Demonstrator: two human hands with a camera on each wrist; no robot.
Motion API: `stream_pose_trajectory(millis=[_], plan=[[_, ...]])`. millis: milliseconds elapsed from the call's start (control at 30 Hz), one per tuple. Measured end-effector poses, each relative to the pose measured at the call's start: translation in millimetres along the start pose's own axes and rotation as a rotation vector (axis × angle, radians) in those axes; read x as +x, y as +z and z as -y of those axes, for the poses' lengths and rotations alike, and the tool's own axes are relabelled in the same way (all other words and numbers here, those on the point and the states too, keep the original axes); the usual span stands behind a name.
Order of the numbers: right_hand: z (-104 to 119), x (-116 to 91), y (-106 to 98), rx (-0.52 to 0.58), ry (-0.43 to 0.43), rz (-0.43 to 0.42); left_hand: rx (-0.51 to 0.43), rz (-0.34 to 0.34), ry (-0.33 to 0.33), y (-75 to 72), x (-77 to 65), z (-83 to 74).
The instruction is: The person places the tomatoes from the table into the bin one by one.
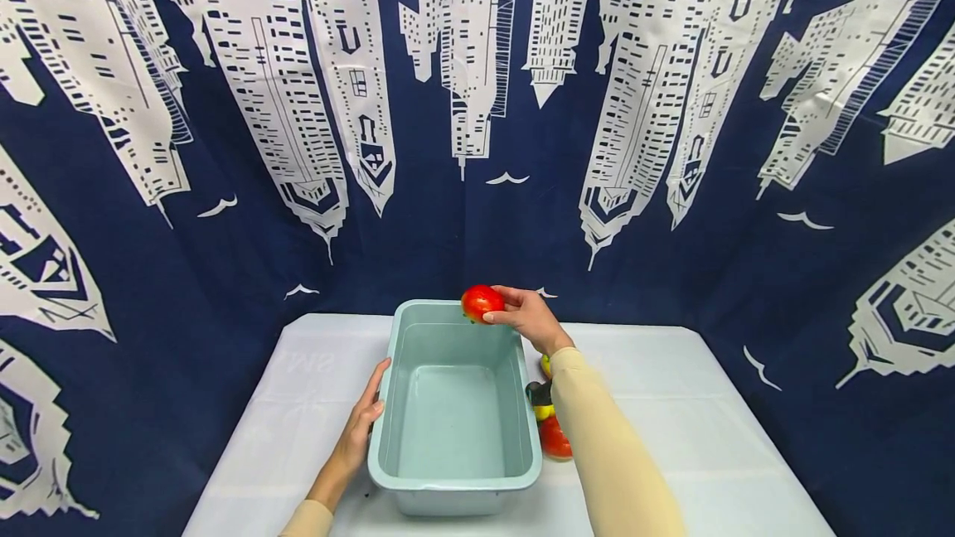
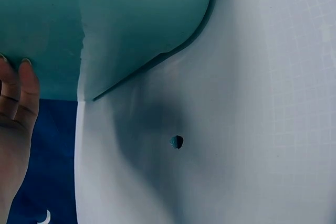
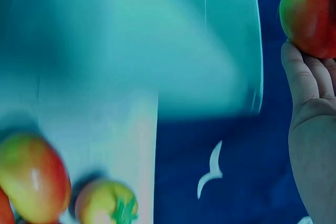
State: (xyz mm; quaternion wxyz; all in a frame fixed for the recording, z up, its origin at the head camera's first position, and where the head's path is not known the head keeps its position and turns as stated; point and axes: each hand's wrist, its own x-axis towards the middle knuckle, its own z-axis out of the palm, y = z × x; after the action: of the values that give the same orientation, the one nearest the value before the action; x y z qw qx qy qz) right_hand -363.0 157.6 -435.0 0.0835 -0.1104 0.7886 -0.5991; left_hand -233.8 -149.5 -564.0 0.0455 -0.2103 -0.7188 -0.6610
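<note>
My right hand [image 1: 525, 315] holds a red tomato [image 1: 481, 303] between thumb and fingers, over the far right rim of a pale green plastic tub [image 1: 457, 485]. In the right wrist view the tomato [image 3: 311, 14] shows a greenish end with a bit of green leaf. Nothing lies on the tub's floor. My left hand [image 1: 360, 421] rests against the tub's left side, fingers stretched along the outer wall near the rim. Its fingertips [image 2: 29, 72] touch the tub wall in the left wrist view.
Right of the tub, partly behind my right sleeve, lie a red fruit [image 1: 555, 439], a dark item [image 1: 539, 394] and something yellow. A red-yellow fruit [image 3: 34, 179] and a yellowish one with a green top [image 3: 105, 203] show below. White table [image 1: 313, 379]; navy skyline cloth [image 1: 462, 230] behind.
</note>
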Motion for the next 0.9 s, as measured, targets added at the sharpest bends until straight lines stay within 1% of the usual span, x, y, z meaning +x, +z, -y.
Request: stream_pose_trajectory(millis=[133,267,400,467,633,767,900], plan=[[7,7,19,0.023,-0.002,0.023,-0.003,0.002,0.02,-1.3,0.9,0.2],[7,9,33,0.045,-0.004,0.047,-0.001,0.003,0.035,-1.1,1.0,1.4],[7,10,44,0.05,-0.01,0.063,0.003,-0.01,0.026,0.0,0.2,1.6],[9,11,48,0.043,-0.008,0.053,0.003,-0.013,0.023,0.0,0.1,0.4],[12,12,54,0.035,-0.023,0.034,0.003,-0.006,0.031,-0.3,0.2,-0.5],[13,11,54,0.06,-0.032,0.047,0.013,0.001,0.036,-1.4,-0.1,0.3],[13,10,52,0.069,-0.019,0.051,0.006,0.01,0.043,-2.8,-0.7,0.8]])
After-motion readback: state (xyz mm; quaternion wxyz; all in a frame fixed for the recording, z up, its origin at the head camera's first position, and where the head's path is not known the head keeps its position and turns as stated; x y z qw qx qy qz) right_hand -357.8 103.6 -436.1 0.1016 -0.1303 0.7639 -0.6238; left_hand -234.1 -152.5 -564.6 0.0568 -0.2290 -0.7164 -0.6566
